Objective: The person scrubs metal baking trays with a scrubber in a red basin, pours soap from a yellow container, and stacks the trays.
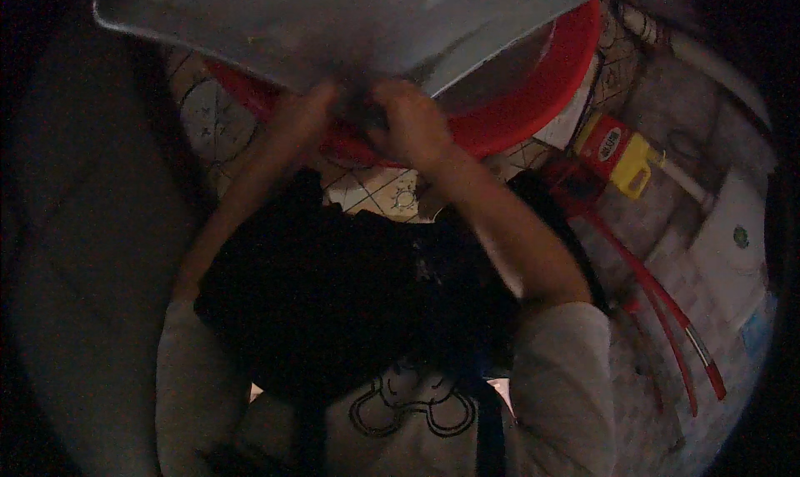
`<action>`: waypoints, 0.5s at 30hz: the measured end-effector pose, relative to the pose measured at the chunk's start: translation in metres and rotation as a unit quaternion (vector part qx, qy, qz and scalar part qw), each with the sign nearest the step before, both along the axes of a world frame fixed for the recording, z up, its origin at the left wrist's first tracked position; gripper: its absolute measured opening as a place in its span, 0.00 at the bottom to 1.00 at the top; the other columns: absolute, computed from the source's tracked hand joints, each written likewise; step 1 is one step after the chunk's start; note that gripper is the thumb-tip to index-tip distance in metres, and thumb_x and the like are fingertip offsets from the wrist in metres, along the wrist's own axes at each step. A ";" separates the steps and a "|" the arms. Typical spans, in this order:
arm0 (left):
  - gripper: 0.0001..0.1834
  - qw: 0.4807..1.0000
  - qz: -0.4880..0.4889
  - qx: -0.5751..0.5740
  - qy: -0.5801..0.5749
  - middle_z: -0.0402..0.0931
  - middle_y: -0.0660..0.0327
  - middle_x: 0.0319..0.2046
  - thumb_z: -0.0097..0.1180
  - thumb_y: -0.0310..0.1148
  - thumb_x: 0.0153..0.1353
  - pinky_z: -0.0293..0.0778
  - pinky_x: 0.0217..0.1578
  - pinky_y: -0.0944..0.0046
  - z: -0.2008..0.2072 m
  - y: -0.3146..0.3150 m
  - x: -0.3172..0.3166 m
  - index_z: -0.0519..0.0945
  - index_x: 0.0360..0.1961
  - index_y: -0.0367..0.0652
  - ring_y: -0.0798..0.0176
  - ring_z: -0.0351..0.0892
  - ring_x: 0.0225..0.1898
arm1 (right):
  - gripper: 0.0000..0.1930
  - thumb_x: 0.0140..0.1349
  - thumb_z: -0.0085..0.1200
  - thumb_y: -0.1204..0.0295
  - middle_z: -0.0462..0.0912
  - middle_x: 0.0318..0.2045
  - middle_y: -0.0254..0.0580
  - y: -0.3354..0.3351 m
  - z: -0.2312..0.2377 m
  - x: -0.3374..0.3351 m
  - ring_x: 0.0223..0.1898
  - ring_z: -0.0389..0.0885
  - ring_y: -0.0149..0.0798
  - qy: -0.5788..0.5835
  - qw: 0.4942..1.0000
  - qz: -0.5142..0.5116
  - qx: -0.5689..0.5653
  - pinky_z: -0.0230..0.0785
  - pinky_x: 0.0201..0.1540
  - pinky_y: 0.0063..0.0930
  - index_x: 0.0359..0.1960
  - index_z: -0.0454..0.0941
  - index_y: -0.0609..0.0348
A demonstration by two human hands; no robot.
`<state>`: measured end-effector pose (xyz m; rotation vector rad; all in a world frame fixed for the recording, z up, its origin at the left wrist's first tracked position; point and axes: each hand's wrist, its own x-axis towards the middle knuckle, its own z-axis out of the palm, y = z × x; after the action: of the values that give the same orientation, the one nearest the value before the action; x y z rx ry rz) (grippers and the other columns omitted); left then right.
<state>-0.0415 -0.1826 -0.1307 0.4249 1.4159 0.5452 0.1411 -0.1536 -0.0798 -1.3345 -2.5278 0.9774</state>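
My left hand (310, 114) and my right hand (412, 125) meet over the near rim of a red basin (517, 127). Both have curled fingers closed around a small dark, cloth-like thing (363, 110) between them; dimness and blur hide its kind. Just beyond the hands, a large pale board-like piece (358, 27) with a raised light edge narrows toward me and covers much of the basin. Greyish contents, perhaps water, show inside the basin at the right.
On the right stand a red-and-yellow container with a handle (621, 156) and a long red-handled tool (642, 277). A pale pipe (687, 181) lies near the tiled wall. Patterned floor tiles (400, 195) show below the basin. A dark garment (350, 285) covers my lap.
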 end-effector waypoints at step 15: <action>0.11 0.934 -0.194 0.237 0.183 0.79 0.47 0.37 0.55 0.28 0.57 0.73 0.41 0.52 -0.052 -0.034 -0.024 0.77 0.43 0.43 0.46 0.79 0.42 | 0.19 0.38 0.63 0.71 0.80 0.41 0.42 0.068 -0.015 0.104 0.44 0.77 0.50 -0.119 0.953 0.118 0.254 0.69 0.49 0.44 0.38 0.79 0.50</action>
<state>-0.0652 -0.2162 -0.1827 1.2190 1.4916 0.4947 0.2447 -0.0856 -0.0945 -1.0625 -2.8843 0.1553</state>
